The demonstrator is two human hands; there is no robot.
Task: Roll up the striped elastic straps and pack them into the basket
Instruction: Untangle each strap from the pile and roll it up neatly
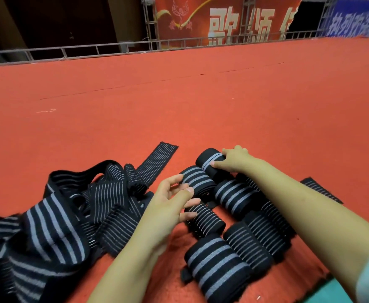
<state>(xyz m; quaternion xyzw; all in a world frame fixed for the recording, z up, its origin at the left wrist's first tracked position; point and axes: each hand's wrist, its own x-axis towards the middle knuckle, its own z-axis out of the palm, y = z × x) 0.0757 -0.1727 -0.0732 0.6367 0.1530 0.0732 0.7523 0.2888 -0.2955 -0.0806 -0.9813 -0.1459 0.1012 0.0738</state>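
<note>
your right hand (237,159) grips the farthest rolled strap (209,160) on the red carpet (179,101). your left hand (174,202) hovers loosely open over the other rolls (234,226); unrolled straps (59,215) lie heaped to their left.

Red carpet floor (179,101); metal truss railing (91,50) behind; red banner (201,16), blue banner (358,20); dim backdrop.

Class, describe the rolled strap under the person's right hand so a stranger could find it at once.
On the red carpet, find the cluster of rolled straps right of the loose pile. The roll farthest from the camera is gripped by the right hand. Unlike its neighbours, it shows one pale central band.
</note>
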